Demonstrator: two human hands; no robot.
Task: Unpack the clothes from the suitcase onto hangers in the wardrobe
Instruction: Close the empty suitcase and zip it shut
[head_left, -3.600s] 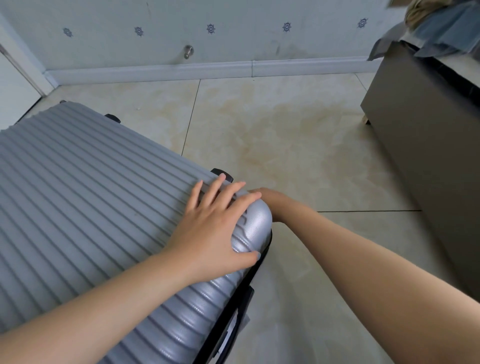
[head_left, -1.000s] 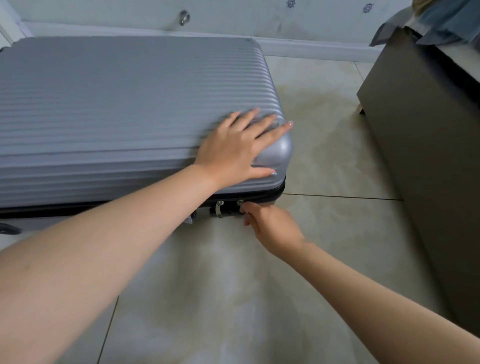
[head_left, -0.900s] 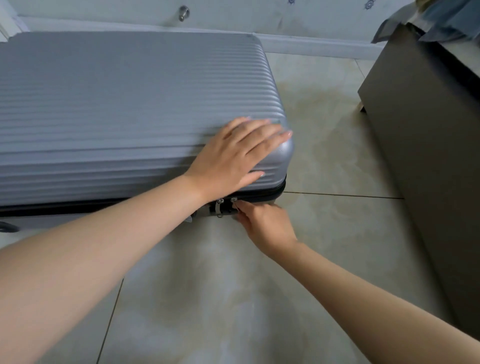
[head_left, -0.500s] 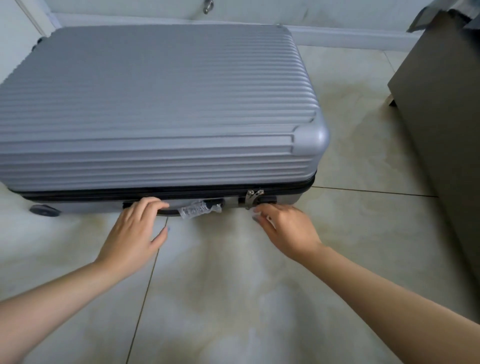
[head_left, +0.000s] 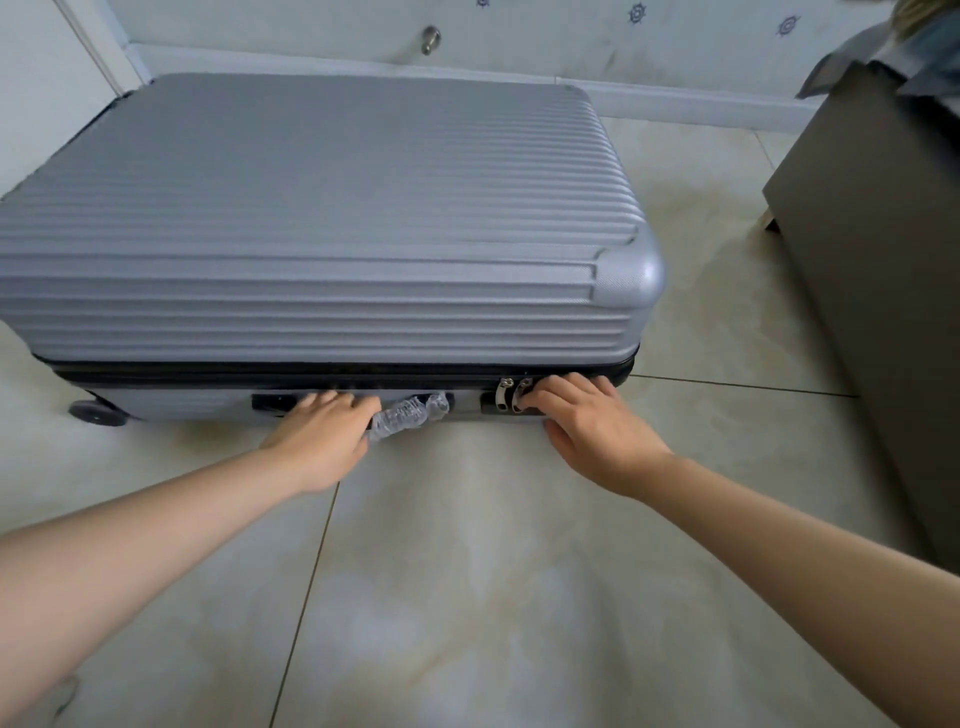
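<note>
Barely started: suitcase (head_left: 322, 208) lies flat on the floor (head_left: 467, 597), zip closed, no clothes out; no wardrobe or hangers in view. Left hand (head_left: 324, 434) curls its fingers on the side handle (head_left: 410, 415). Right hand (head_left: 592, 423) has its fingers curled at the zipper pulls (head_left: 511, 396), can't tell if pinching. Dark cabinet (head_left: 883, 260) right, wall (head_left: 571, 31) far.

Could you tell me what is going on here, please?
A person is working at a grey suitcase that lies flat and zipped shut on the tiled floor. Their left hand curls over the plastic-wrapped side handle, while the right hand curls its fingers at the zip pulls. Nothing is unpacked yet.
</note>
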